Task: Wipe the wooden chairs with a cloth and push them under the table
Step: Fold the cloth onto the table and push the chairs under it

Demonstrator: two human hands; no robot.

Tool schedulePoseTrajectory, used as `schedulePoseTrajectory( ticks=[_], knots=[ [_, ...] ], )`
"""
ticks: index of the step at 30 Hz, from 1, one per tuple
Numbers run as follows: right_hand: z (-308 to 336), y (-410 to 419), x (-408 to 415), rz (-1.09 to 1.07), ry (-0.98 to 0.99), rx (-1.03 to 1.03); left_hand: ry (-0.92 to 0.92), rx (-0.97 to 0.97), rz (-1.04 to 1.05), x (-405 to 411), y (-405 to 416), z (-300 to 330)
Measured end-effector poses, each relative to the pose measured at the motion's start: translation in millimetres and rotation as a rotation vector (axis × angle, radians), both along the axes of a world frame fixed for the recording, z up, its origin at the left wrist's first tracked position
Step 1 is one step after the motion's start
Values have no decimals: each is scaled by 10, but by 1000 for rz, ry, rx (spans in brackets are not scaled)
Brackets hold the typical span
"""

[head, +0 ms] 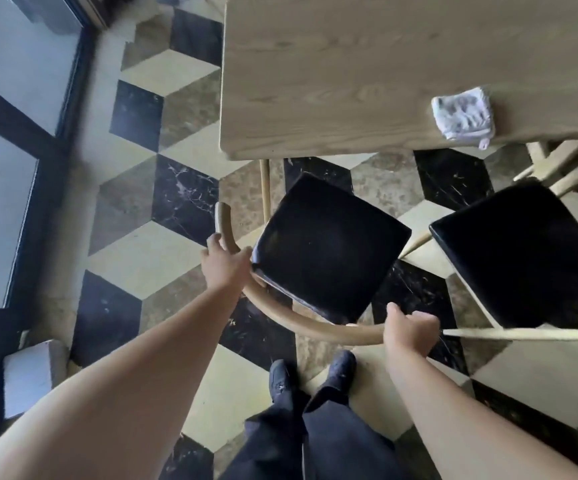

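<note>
Far left, dark-framed glass panels (6,161) beside a floor (183,67) of black, cream and brown cube-pattern tiles. Toward the middle, left hand (223,263) curled round the curved wooden backrest (315,329) of a black-seated chair (329,244) and right hand (408,329) gripping the other end of that same rail, seat angled and wholly clear of the pale wooden counter (332,64), dark shoes (311,375) on the tiles just behind. Further right, a folded whitish cloth (462,116) lying at the counter's near edge, and a second black-seated chair (519,251) likewise out from under it.
</note>
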State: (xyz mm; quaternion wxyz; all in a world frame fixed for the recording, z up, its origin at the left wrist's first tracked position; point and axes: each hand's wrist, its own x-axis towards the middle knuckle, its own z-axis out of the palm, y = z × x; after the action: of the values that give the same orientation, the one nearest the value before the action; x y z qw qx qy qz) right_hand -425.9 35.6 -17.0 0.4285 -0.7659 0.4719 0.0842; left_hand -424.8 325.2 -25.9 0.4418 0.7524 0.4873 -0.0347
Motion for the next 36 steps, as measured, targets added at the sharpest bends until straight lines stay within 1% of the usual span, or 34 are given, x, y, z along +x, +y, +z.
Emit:
schedulePoseTrajectory(
  ticks=[1, 2, 3, 5, 7, 9, 11, 14, 16, 17, 21, 24, 30, 36],
  knots=[
    [-84, -61, 54, -149, 67, 61, -9, -97, 136, 104, 80, -57],
    [-161, -103, 80, -231, 150, 99, 16, -193, 201, 177, 161, -125],
    [-244, -113, 104, -247, 220, 119, 49, -270, 226, 228, 238, -198],
    [-390, -114, 110, -162, 280, 178, 104, -345, 209, 253, 342, -328],
    [-511, -121, 142, -172, 280, 257, 140, -347, 168, 296, 409, -447],
    [-538, -118, 135, -251, 266, 334, 151, -341, 158, 316, 467, -539],
    [-574, -133, 100, -356, 262, 401, 159, -345, 190, 358, 516, -626],
    [-607, -166, 41, -504, 276, 618, 168, -366, 241, 442, 537, -725],
    [-613, -151, 20, -524, 267, 767, 144, -368, 273, 485, 534, -802],
    [-624, -144, 11, -518, 254, 799, 137, -353, 279, 502, 527, -839],
    [-689, -134, -30, -477, 205, 728, 113, -258, 245, 514, 532, -906],
    [-664, -145, -20, -507, 195, 727, 103, -213, 240, 507, 529, -915],
    [-631, -227, 125, -446, 181, 688, 85, -274, 256, 466, 508, -896],
    [-522, -519, 555, -370, 110, 657, 68, -291, 339, 489, 221, -902]
  ],
)
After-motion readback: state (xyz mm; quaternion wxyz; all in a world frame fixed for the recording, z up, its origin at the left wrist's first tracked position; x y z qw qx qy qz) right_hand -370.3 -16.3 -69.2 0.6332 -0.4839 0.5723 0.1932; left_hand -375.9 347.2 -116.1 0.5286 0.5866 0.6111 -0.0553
